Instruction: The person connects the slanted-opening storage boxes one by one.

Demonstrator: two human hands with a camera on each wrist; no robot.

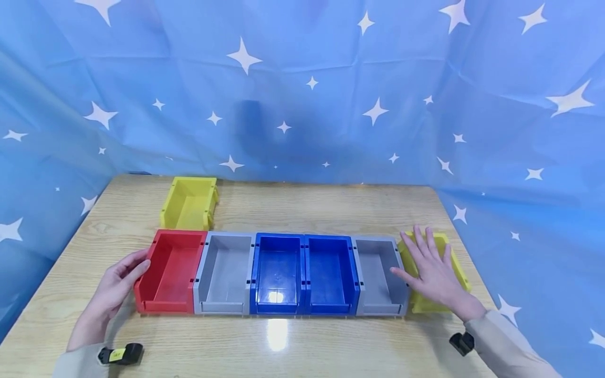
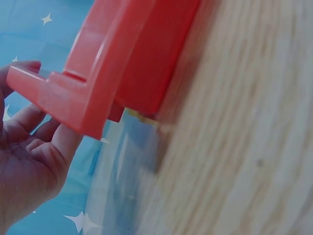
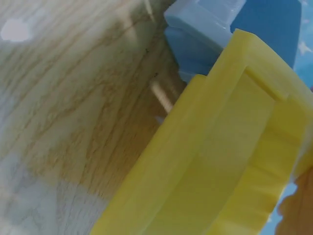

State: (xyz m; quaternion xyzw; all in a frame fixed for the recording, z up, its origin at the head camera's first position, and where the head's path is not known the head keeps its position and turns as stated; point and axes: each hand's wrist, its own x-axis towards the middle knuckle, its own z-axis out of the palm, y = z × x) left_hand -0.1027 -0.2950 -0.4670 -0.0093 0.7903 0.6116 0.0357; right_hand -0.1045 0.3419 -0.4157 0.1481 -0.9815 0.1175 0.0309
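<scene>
My left hand (image 1: 115,286) holds the left wall of a red bin (image 1: 172,268); its thumb lies at the rim and the fingers are outside. In the left wrist view, those fingers (image 2: 66,142) run along the bin's outer side. Over a yellow bin (image 1: 432,305) at the row's right end, my right hand (image 1: 435,273) is spread with straight fingers, hiding much of it. Between these bins stand a grey bin (image 1: 226,268), two blue bins, left (image 1: 279,268) and right (image 1: 328,268), and another grey bin (image 1: 378,268), side by side.
Behind the red bin, another yellow bin (image 1: 190,202) stands on the wooden table (image 1: 302,207). A blue curtain (image 1: 302,147) with white stars hangs behind the table and along its sides. Dark cameras are strapped at both wrists.
</scene>
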